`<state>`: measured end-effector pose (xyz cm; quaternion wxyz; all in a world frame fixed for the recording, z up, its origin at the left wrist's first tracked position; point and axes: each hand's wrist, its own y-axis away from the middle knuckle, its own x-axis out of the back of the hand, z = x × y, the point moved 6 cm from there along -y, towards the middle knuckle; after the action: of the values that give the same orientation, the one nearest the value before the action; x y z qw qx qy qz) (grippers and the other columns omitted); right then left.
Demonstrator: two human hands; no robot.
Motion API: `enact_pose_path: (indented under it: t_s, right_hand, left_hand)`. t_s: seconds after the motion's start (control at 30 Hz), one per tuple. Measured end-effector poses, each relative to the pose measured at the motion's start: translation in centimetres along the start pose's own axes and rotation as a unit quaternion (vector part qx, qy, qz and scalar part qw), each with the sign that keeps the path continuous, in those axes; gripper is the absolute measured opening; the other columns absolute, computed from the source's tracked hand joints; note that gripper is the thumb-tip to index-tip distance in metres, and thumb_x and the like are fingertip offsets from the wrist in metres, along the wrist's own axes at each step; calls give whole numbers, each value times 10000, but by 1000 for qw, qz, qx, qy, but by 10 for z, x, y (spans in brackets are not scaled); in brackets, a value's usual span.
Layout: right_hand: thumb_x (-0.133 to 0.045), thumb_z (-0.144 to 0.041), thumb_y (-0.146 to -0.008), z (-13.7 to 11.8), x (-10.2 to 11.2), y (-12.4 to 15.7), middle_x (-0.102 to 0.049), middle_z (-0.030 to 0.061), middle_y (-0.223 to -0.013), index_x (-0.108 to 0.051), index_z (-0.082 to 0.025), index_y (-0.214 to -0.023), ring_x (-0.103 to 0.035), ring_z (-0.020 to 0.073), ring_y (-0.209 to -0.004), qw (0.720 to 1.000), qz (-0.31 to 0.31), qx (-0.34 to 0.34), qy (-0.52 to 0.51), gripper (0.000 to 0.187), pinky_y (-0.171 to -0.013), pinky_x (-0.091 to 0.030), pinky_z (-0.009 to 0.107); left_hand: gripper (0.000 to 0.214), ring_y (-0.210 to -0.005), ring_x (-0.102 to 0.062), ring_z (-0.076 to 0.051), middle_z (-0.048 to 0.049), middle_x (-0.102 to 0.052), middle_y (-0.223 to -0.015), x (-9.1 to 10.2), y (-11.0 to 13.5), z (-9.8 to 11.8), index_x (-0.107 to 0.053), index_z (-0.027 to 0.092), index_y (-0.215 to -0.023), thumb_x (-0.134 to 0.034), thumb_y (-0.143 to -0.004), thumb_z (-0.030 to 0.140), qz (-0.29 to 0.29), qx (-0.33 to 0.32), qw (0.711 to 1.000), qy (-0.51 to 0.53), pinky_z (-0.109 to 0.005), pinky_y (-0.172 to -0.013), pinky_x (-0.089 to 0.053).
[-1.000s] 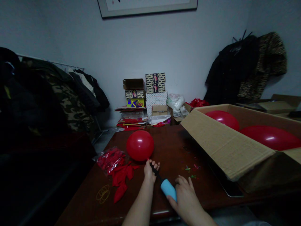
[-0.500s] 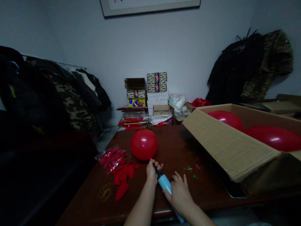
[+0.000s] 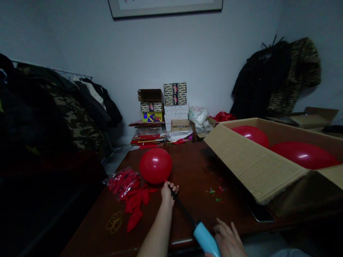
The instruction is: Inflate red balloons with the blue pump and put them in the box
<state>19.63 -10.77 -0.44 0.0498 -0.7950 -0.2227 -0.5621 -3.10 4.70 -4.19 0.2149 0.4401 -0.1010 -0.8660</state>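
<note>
A partly inflated red balloon (image 3: 155, 166) sits on the nozzle end of a hand balloon pump (image 3: 205, 238). My left hand (image 3: 168, 192) is closed around the pump's black front end, right at the balloon's neck. A thin black rod stretches from there to the light blue barrel. My right hand (image 3: 227, 237) holds the barrel near the table's front edge, thumb below and some fingers stretched out; its lower part is cut off by the frame. Left of the balloon lie loose flat red balloons (image 3: 135, 210) and a clear plastic bag of red balloons (image 3: 124, 182).
On the brown table (image 3: 187, 167) lie yellow rings (image 3: 114, 222), small coloured bits (image 3: 211, 191) and a dark flat device (image 3: 258, 210). An open cardboard box (image 3: 254, 160) with inflated red balloons (image 3: 302, 154) stands at right. Stacked boxes (image 3: 175, 107) are at the back.
My right hand has drawn the blue barrel back toward me and to the right, exposing the black rod. The balloon looks slightly larger. The whole view has shifted a little.
</note>
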Motion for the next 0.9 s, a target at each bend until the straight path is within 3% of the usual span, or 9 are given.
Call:
enact_pose_path:
  t_s: [0.2,0.43,0.9]
  right_hand:
    - [-422,-621,-751,-10,22,3,-504,144,-1235,-620,-153,-1010,-286,342,-1263,999,35,3,4,570,-1043,-79,561]
    - [-484,-500,-729,-37,40,-3,-522,159,-1188,-623,-114,-998,-316,336,-1243,997,69,-17,11,491,-1055,-71,525]
    - [-460,-452,-748,-56,36,-44,-525,133,-1190,-620,-112,-1020,-338,293,-1225,991,133,-31,2,464,-1062,-68,465]
  left_hand:
    - [226,-352,-317,-56,75,-358,-478,-5,7,3,-359,198,-639,-442,-838,264,-3,-5,1000,26,-289,-599,-481]
    - [223,-362,-323,-57,71,-360,-487,-5,10,12,-378,196,-642,-449,-839,271,-16,-10,999,34,-304,-630,-490]
    - [201,-372,-329,-56,70,-372,-503,-5,15,-4,-392,194,-655,-468,-827,266,-39,17,998,41,-331,-672,-494]
